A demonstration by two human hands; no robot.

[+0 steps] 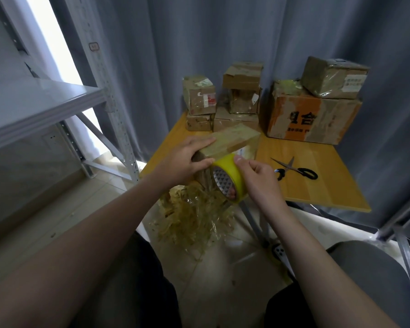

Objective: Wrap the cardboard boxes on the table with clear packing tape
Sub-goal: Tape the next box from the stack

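Note:
A flat cardboard box (232,138), glossy with tape, is tilted up over the near left corner of the yellow table (317,185). My left hand (187,159) grips its near end, thumb along the front face and fingers over the top. My right hand (258,181) holds a yellowish roll of packing tape (230,178) pressed against the box's near edge, thumb on the roll's outer face and fingers inside the core. Several taped boxes stand stacked at the back of the table, among them a big orange-printed box (310,117).
Black-handled scissors (294,170) lie open on the table right of my right hand. A heap of crumpled used tape (194,216) hangs below the table's near corner. A grey metal shelf (45,107) stands at left. Grey curtains hang behind.

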